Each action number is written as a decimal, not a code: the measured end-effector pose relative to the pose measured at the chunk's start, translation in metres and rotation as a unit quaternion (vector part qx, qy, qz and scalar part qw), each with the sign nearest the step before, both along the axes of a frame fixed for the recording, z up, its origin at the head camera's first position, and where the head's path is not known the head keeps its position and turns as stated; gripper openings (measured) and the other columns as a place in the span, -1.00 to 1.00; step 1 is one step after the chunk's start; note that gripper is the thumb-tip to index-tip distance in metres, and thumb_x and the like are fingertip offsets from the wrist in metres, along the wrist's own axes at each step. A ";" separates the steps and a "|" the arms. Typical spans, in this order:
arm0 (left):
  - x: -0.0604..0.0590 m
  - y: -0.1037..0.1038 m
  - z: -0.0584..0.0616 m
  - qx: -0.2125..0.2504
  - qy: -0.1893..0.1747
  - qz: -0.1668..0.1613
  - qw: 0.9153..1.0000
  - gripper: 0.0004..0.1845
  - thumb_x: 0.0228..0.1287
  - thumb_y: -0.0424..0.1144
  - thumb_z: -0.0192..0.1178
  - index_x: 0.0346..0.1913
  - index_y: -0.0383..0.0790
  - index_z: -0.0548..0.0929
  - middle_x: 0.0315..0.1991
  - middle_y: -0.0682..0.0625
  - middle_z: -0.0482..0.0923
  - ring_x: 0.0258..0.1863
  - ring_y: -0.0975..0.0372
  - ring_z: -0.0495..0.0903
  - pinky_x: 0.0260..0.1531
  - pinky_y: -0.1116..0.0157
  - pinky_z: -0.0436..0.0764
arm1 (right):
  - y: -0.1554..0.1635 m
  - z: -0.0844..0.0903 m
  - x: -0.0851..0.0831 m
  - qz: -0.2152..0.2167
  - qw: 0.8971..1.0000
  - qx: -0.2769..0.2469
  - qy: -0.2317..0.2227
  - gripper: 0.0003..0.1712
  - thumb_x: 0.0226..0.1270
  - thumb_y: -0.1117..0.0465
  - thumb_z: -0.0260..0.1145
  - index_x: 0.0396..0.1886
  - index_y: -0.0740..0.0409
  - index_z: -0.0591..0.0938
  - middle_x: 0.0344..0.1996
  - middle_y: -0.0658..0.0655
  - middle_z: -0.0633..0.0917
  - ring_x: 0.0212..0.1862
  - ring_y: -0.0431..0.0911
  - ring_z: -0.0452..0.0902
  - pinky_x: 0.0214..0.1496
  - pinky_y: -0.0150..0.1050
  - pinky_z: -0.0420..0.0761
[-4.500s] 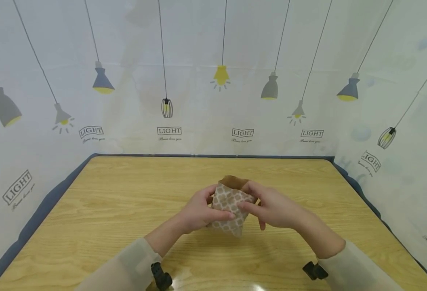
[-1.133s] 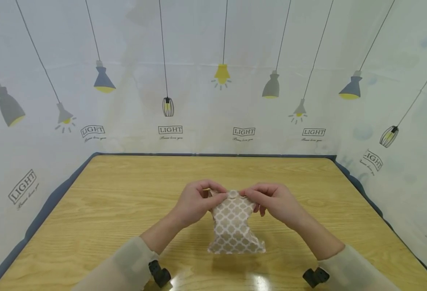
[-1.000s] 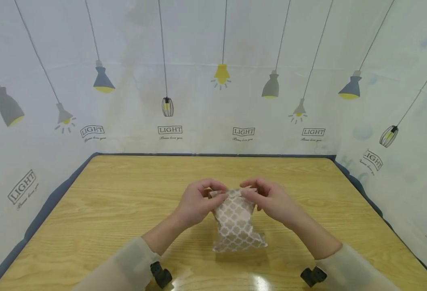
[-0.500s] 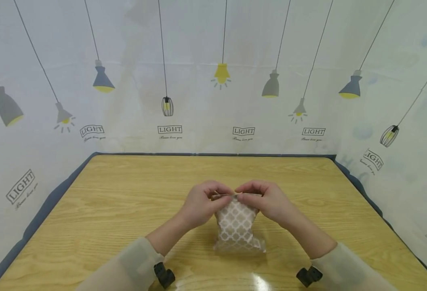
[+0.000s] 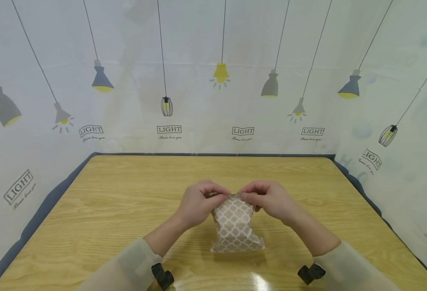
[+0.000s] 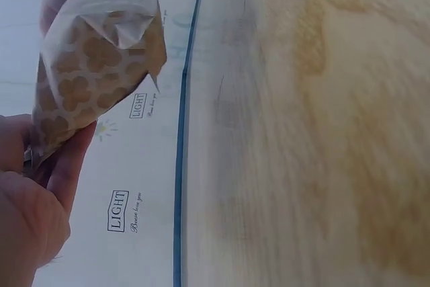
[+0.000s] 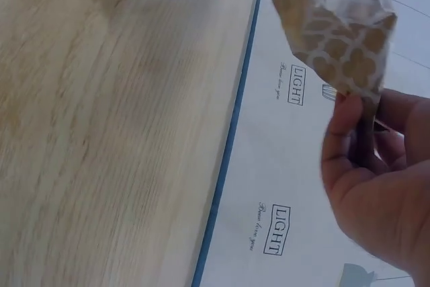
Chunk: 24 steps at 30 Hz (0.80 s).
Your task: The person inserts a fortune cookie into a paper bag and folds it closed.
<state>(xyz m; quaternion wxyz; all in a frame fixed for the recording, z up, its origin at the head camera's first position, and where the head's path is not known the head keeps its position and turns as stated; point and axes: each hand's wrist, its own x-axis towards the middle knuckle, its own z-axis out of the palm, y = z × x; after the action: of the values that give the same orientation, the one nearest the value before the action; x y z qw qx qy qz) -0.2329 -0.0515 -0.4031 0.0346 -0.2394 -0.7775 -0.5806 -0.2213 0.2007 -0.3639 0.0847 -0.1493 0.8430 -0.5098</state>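
A small brown paper bag with a white lattice print hangs above the wooden table in the head view, its top edge folded over. My left hand pinches the left end of that fold between thumb and fingers. On the other end, my right hand pinches the fold in the same way, the fingertips of both hands close together. The left wrist view shows the bag bulging below the pinched corner. In the right wrist view the bag narrows into the fingers. What is inside the bag is hidden.
The wooden table spreads out under both hands. A white backdrop printed with lamps and lettering stands round its back and sides, with a dark blue strip along the back edge. Black wrist devices sit at the cuffs.
Earlier the bag's mouth stood open with my right fingers at it. Since then its top has been folded down, and my fingertips have shifted along the fold.
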 end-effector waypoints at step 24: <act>-0.015 -0.022 -0.005 0.079 -0.152 -0.033 0.985 -0.79 0.51 -0.35 0.37 0.07 -0.36 0.84 0.06 -0.21 0.80 -0.17 0.20 0.82 -0.14 0.13 0.88 | 0.014 -0.005 -0.010 -0.021 0.998 -0.045 -0.044 -0.69 0.59 0.34 0.36 0.20 0.38 0.78 -0.05 0.16 0.85 -0.25 -0.20 0.79 -0.06 -0.26 0.84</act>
<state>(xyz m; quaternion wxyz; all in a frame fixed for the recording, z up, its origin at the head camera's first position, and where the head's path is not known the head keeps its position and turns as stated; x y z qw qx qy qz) -0.2479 -0.0732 -0.4078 -0.0846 -0.1700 -0.7170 -0.6707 -0.2308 0.2145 -0.3685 0.1038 -0.1125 0.8179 -0.5547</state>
